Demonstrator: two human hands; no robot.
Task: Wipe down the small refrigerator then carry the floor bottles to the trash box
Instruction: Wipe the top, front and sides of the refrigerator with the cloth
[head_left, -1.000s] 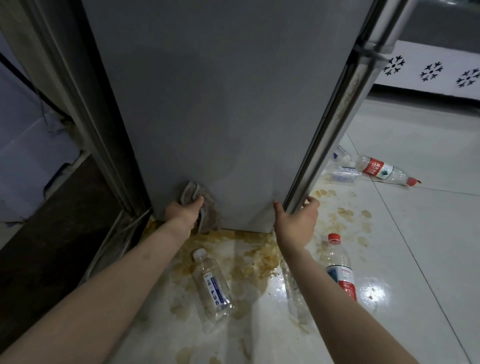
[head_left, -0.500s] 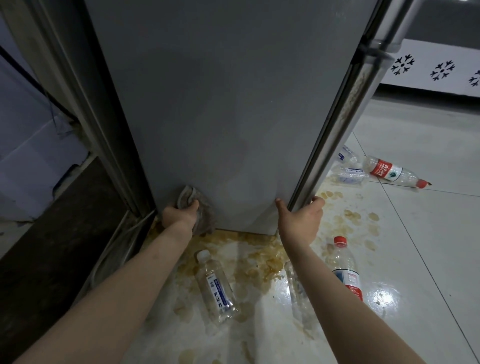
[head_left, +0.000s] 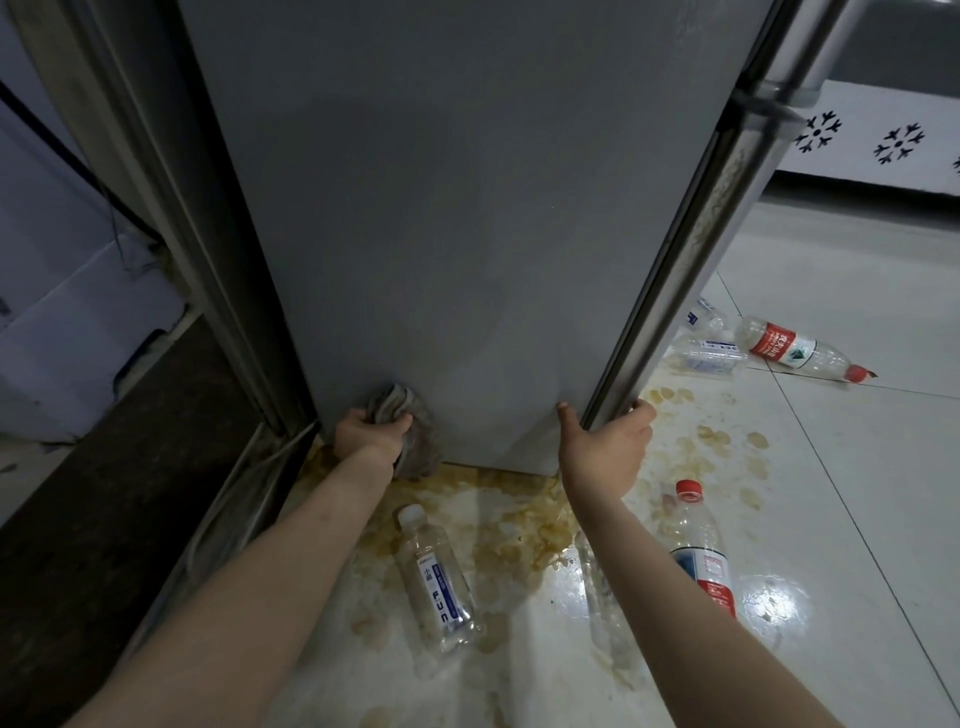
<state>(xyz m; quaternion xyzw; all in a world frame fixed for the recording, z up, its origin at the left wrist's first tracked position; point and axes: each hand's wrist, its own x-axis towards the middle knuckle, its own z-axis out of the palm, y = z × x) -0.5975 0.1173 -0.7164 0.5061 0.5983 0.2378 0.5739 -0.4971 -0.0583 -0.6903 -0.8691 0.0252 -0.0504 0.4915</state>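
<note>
- A glossy pale tiled floor (head_left: 841, 291) is seen, spattered with brown stains (head_left: 519, 525) at the foot of the tall grey metal refrigerator (head_left: 467, 208).
- A white panel with black snowflake cut-outs (head_left: 883, 140) is seen behind the refrigerator, to its right.
- A crumpled grey cloth (head_left: 410, 431) is gripped by the curled fingers of the left hand (head_left: 366, 428) and pressed against the refrigerator's lower left side.
- The refrigerator's lower right edge is grasped by the right hand (head_left: 605, 447), thumb on the side panel.
- A clear white-capped plastic bottle (head_left: 436, 582) lies on the floor below the refrigerator.
- A clear red-capped bottle (head_left: 701, 545) lies beside the right forearm; a crushed red-labelled bottle (head_left: 800, 351) lies right of the refrigerator.
</note>
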